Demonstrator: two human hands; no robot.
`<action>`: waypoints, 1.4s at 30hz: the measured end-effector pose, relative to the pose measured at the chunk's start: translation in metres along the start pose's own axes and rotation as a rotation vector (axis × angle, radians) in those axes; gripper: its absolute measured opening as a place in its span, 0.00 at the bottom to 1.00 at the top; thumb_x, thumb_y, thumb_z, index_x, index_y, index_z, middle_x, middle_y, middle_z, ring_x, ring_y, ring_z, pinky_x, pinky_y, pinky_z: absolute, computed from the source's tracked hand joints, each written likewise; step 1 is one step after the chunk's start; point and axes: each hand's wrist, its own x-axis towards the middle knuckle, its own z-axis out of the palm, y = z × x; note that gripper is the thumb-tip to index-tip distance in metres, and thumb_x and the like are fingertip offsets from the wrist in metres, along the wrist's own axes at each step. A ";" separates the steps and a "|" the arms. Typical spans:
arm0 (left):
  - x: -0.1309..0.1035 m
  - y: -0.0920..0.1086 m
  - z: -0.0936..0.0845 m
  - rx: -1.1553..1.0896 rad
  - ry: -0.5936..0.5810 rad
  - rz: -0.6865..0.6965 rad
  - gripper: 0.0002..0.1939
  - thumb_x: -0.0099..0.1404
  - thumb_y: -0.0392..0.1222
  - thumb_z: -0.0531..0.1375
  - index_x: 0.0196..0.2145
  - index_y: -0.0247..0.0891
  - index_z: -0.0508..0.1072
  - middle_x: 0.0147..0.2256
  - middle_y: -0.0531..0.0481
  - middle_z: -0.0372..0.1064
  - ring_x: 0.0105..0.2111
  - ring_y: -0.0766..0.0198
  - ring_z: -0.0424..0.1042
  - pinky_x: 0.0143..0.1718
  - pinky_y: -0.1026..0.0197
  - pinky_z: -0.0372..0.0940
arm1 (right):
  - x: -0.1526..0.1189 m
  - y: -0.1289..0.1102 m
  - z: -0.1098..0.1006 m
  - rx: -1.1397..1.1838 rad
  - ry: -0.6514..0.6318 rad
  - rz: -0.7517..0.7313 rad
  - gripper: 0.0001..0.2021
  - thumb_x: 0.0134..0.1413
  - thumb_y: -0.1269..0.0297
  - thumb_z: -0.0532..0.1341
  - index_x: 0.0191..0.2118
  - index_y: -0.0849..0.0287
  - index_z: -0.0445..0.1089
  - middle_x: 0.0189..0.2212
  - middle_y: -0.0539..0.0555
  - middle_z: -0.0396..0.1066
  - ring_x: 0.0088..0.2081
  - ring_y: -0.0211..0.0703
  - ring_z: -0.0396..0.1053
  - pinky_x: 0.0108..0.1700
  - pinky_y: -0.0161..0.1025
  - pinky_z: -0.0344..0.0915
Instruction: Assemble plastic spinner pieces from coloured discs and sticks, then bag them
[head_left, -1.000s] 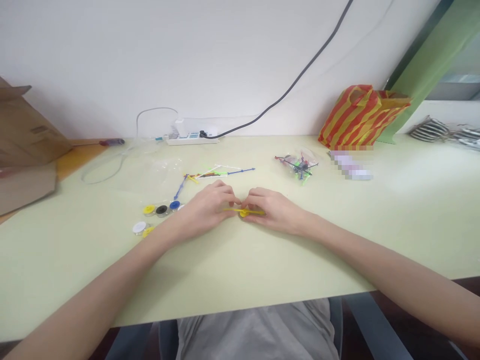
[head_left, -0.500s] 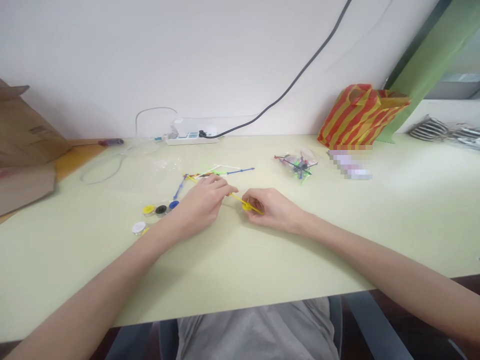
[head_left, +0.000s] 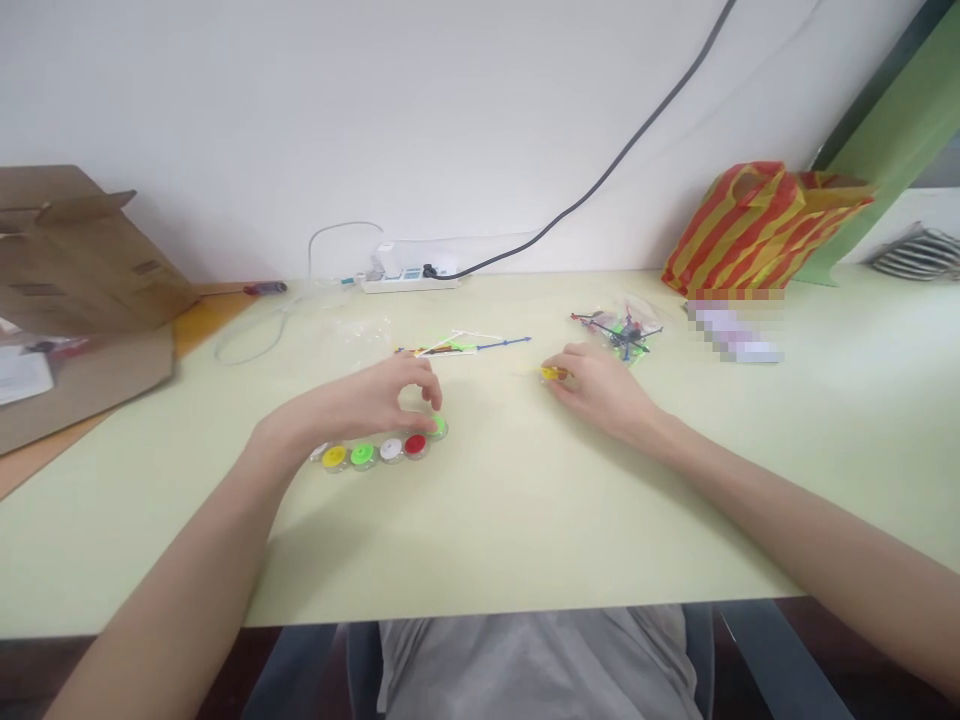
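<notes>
My left hand [head_left: 379, 395] hovers at the end of a row of small round discs, its thumb and forefinger apart. The thumb partly covers a green disc [head_left: 439, 427]. Beside it lie a red disc [head_left: 415, 444], a white disc [head_left: 391, 449], another green disc [head_left: 363, 454] and a yellow disc [head_left: 334, 457], each with a clear rim. Between the fingertips of my right hand [head_left: 592, 385] is a small yellow disc [head_left: 553, 373], mostly hidden by the fingers. Thin coloured plastic sticks [head_left: 480, 346] lie beyond my left hand.
Behind my right hand is a tangle of coloured sticks [head_left: 626, 335] with clear plastic. A striped bag [head_left: 750, 235] stands at the back right, a cardboard box [head_left: 90, 260] at the left. A power strip [head_left: 409, 284] and a screwdriver [head_left: 265, 288] lie by the wall.
My hands have moved apart. The left has let go of the yellow stick and come to the discs; the right has gone right and away from me with the yellow disc. The view has shifted left.
</notes>
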 end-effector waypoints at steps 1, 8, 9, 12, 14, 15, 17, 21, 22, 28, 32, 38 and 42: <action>0.001 0.001 0.002 -0.003 -0.003 0.032 0.14 0.61 0.57 0.63 0.38 0.46 0.79 0.45 0.49 0.73 0.50 0.52 0.69 0.47 0.56 0.65 | 0.000 0.001 -0.001 -0.007 0.002 0.021 0.12 0.65 0.69 0.58 0.48 0.60 0.77 0.40 0.59 0.76 0.45 0.51 0.71 0.41 0.42 0.62; 0.002 0.002 0.008 -0.017 0.009 0.048 0.09 0.65 0.50 0.61 0.37 0.47 0.78 0.45 0.50 0.73 0.46 0.56 0.72 0.46 0.57 0.66 | 0.002 0.009 -0.002 -0.092 -0.023 0.092 0.12 0.66 0.67 0.56 0.47 0.58 0.77 0.41 0.61 0.75 0.46 0.54 0.72 0.40 0.43 0.64; 0.002 0.002 0.008 -0.016 0.007 0.031 0.09 0.65 0.51 0.61 0.38 0.47 0.78 0.45 0.49 0.73 0.45 0.56 0.73 0.44 0.57 0.67 | 0.002 0.011 -0.003 -0.100 -0.028 0.078 0.12 0.66 0.67 0.56 0.48 0.58 0.76 0.41 0.61 0.75 0.47 0.55 0.72 0.41 0.44 0.64; 0.002 0.003 0.012 -0.040 0.011 0.025 0.10 0.66 0.52 0.60 0.39 0.48 0.79 0.45 0.48 0.74 0.42 0.56 0.75 0.41 0.58 0.68 | 0.001 0.012 -0.008 -0.074 -0.003 0.022 0.16 0.65 0.63 0.60 0.55 0.60 0.72 0.45 0.61 0.74 0.49 0.56 0.71 0.48 0.48 0.66; 0.003 0.006 0.015 -0.076 0.015 0.041 0.11 0.66 0.53 0.60 0.40 0.48 0.79 0.44 0.48 0.74 0.41 0.57 0.75 0.39 0.59 0.68 | 0.003 0.009 -0.011 -0.030 0.059 0.005 0.17 0.65 0.60 0.61 0.56 0.59 0.71 0.46 0.60 0.73 0.51 0.56 0.70 0.51 0.49 0.65; 0.004 0.008 0.017 -0.094 0.014 0.052 0.11 0.66 0.53 0.60 0.41 0.48 0.79 0.44 0.48 0.74 0.40 0.57 0.76 0.39 0.59 0.68 | 0.006 0.006 -0.012 -0.018 0.090 -0.002 0.16 0.66 0.59 0.61 0.55 0.59 0.72 0.46 0.60 0.73 0.51 0.55 0.70 0.51 0.49 0.65; 0.006 0.013 0.020 -0.119 0.009 0.074 0.12 0.66 0.52 0.60 0.41 0.47 0.79 0.44 0.48 0.74 0.38 0.58 0.76 0.38 0.59 0.68 | 0.017 -0.003 -0.012 -0.035 0.108 -0.053 0.12 0.67 0.60 0.60 0.51 0.59 0.73 0.46 0.59 0.74 0.51 0.55 0.69 0.50 0.48 0.65; 0.011 0.021 0.028 -0.103 0.027 0.109 0.12 0.68 0.51 0.58 0.40 0.45 0.78 0.43 0.48 0.72 0.35 0.61 0.75 0.39 0.59 0.67 | 0.062 -0.033 -0.006 -0.163 -0.007 -0.257 0.11 0.68 0.66 0.57 0.50 0.61 0.74 0.48 0.62 0.74 0.51 0.53 0.69 0.49 0.45 0.63; 0.012 0.022 0.030 -0.098 0.035 0.123 0.12 0.68 0.51 0.58 0.39 0.45 0.78 0.43 0.48 0.71 0.35 0.61 0.75 0.39 0.59 0.67 | 0.076 -0.041 -0.003 -0.173 -0.029 -0.267 0.11 0.68 0.67 0.57 0.50 0.61 0.74 0.48 0.62 0.74 0.51 0.53 0.69 0.49 0.45 0.63; 0.013 0.022 0.035 -0.080 0.063 0.190 0.12 0.69 0.49 0.57 0.37 0.43 0.78 0.41 0.47 0.71 0.37 0.58 0.75 0.42 0.58 0.66 | 0.156 -0.071 0.033 -0.116 -0.169 -0.147 0.11 0.66 0.63 0.58 0.45 0.61 0.77 0.46 0.62 0.77 0.47 0.51 0.73 0.46 0.42 0.67; 0.013 0.022 0.036 -0.068 0.072 0.213 0.11 0.69 0.47 0.57 0.36 0.43 0.78 0.40 0.47 0.72 0.39 0.58 0.75 0.43 0.58 0.66 | 0.180 -0.076 0.057 -0.111 -0.210 -0.092 0.13 0.63 0.70 0.58 0.49 0.64 0.76 0.49 0.65 0.77 0.47 0.51 0.75 0.46 0.40 0.69; 0.014 0.022 0.037 -0.074 0.077 0.230 0.11 0.68 0.46 0.57 0.35 0.42 0.78 0.38 0.47 0.73 0.37 0.57 0.75 0.42 0.58 0.65 | 0.196 -0.072 0.062 -0.103 -0.259 -0.071 0.15 0.59 0.73 0.59 0.50 0.66 0.77 0.49 0.66 0.78 0.48 0.52 0.76 0.48 0.39 0.69; 0.014 0.023 0.037 -0.064 0.072 0.226 0.12 0.68 0.46 0.56 0.35 0.42 0.78 0.39 0.47 0.73 0.38 0.56 0.75 0.42 0.58 0.65 | 0.204 -0.071 0.059 -0.100 -0.233 -0.074 0.16 0.61 0.72 0.57 0.51 0.66 0.76 0.52 0.66 0.76 0.52 0.53 0.74 0.52 0.41 0.69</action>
